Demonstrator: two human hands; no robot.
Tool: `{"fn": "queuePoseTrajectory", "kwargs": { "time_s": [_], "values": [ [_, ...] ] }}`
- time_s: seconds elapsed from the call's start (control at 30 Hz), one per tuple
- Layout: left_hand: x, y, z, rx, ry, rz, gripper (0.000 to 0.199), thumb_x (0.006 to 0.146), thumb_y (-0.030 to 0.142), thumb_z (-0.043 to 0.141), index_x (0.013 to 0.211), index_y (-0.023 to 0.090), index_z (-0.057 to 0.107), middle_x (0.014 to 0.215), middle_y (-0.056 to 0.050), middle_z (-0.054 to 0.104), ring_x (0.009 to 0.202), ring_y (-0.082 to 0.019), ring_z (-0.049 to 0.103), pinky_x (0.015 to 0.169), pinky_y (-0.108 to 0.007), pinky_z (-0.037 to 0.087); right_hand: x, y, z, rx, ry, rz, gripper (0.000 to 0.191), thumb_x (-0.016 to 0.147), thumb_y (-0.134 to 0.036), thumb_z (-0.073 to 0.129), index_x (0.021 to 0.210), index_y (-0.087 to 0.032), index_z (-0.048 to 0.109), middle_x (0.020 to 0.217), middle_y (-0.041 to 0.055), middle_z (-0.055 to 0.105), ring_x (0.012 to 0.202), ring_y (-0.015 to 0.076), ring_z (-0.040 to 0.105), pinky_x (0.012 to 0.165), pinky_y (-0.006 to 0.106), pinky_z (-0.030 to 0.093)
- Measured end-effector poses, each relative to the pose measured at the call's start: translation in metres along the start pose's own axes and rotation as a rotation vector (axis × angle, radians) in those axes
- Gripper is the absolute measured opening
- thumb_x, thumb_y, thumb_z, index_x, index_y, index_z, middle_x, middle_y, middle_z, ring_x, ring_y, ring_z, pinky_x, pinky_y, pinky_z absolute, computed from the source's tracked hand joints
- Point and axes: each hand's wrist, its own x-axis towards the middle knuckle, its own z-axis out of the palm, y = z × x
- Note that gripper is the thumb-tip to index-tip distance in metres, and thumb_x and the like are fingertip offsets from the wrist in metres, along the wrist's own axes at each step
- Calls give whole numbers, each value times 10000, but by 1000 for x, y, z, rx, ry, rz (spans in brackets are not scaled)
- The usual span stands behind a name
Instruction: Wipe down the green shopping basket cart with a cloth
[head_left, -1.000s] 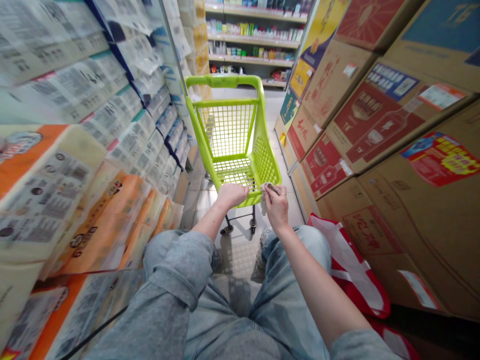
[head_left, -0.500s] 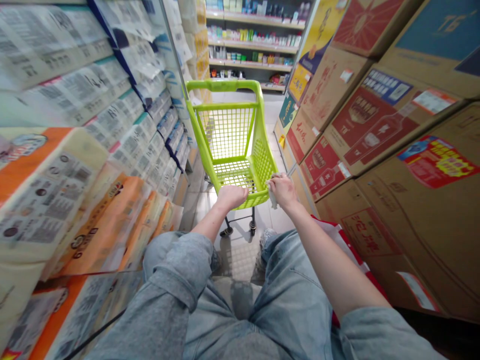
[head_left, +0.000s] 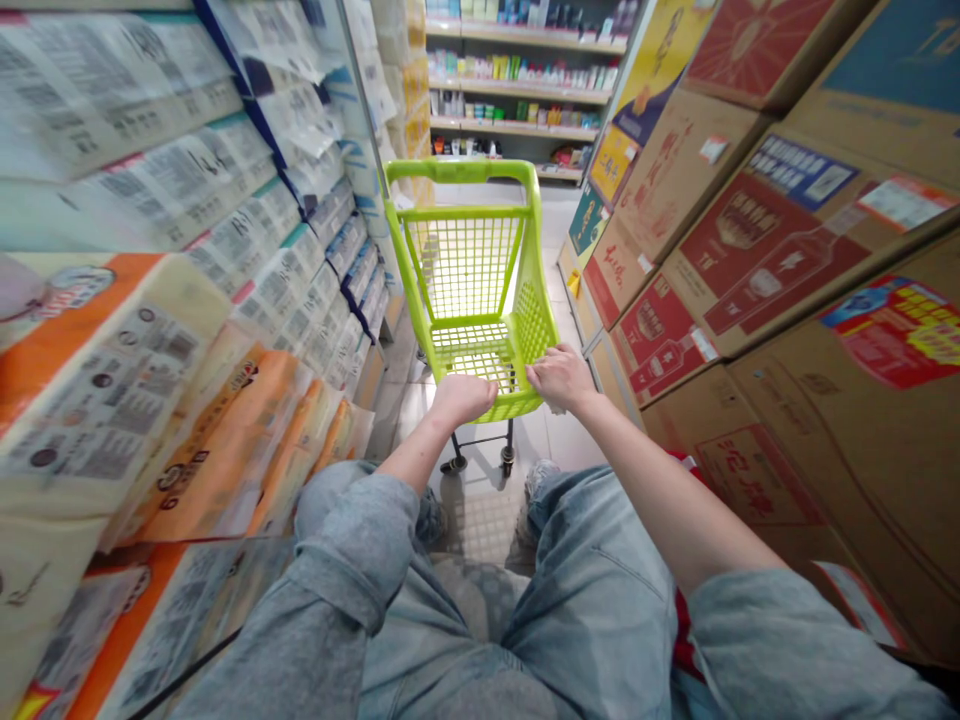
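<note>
Our right hand (head_left: 561,379) has shifted inward onto the near right corner of the green shopping cart (head_left: 517,405); its fingers curl together above a pale cloth (head_left: 556,408), pinch undeterminable. Our left hand (head_left: 465,398) closes around the near rim. Stocked shelves (head_left: 525,90) stand beyond.

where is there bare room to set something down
Inside the green cart, beyond the left hand and right hand; a floor strip between cart and cartons. Crowded: the packages stacked at left, and the cart's near rim.
</note>
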Motion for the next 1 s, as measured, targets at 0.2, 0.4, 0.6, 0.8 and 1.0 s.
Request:
{"fn": "queuePoseTrajectory", "kwargs": {
  "time_s": [0.2,0.4,0.6,0.8,1.0],
  "values": [
    [-5,-3,-1,-13,9,-24,513,904,340,232,853,147,704,871,-130,700,858,-242,644,695,-313,431,13,-14,4,-13,-145,62,620,946,-428,244,764,-94,734,754,150,712,732,203,646,755,324,341],
    [-6,-3,-1,-27,28,-33,521,903,336,230,845,139,709,863,-138,700,858,-247,644,694,-320,434,12,-26,8,11,-74,198,650,959,-421,197,767,-107,733,760,140,716,745,198,661,753,308,375],
    [-7,-3,-1,-11,44,-28,493,902,327,252,854,157,712,844,-130,700,848,-247,646,696,-327,435,12,-40,5,71,-88,365,698,952,-453,147,765,-122,731,780,152,715,750,191,665,657,266,411],
    [-6,0,-1,-11,50,-19,492,903,325,245,880,162,709,855,-128,702,849,-248,647,707,-336,436,13,-53,5,163,-76,518,724,944,-490,116,779,-143,730,784,152,711,758,211,670,641,271,421],
    [-7,2,-1,-18,37,-19,510,912,337,230,890,140,700,892,-133,699,864,-231,642,712,-313,431,13,-58,5,179,-59,555,708,948,-466,125,791,-142,735,792,161,709,763,221,673,643,280,431]
  ]
}}
